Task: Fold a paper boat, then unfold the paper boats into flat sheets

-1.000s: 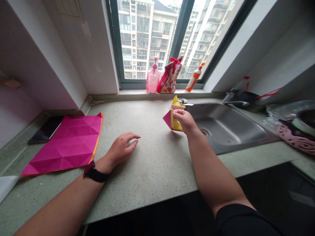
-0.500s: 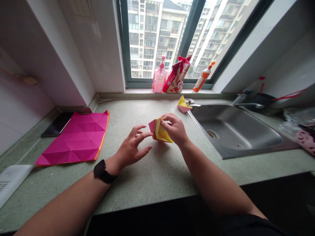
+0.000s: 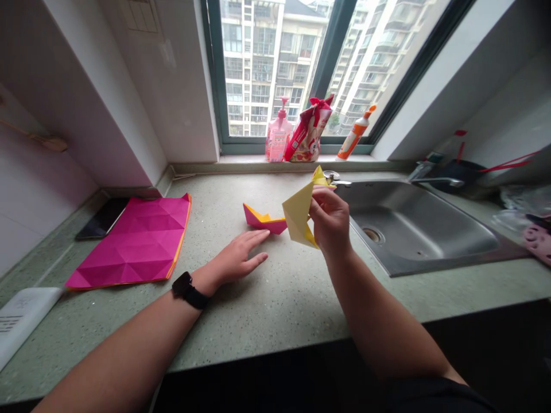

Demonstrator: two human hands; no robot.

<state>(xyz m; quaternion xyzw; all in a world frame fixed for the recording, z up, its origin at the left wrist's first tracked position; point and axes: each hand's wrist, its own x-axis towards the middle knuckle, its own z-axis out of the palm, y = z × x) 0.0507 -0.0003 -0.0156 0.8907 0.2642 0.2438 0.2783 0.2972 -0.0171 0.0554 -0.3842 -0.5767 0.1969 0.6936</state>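
A magenta paper boat (image 3: 263, 224) with an orange-yellow inside rests on the counter. My left hand (image 3: 239, 256) lies just in front of it, fingers stretched out; whether the fingertips touch its side I cannot tell. Between thumb and fingers, my right hand (image 3: 332, 221) pinches a folded yellow paper (image 3: 298, 211), raised above the counter and overlapping the boat's right end in view. Behind that hand, beside the sink, stands another yellow folded paper piece (image 3: 319, 176), partly hidden.
Creased magenta sheets (image 3: 133, 244) lie at left, over a dark flat device (image 3: 102, 219). A white plastic piece (image 3: 26, 315) sits at the front left. The steel sink (image 3: 424, 229) is at right. Bottles and a red bag (image 3: 309, 132) line the sill.
My right hand has lifted the yellow paper up and to the right, apart from the magenta boat, which now sits on the counter. My left hand has lowered beside the boat.
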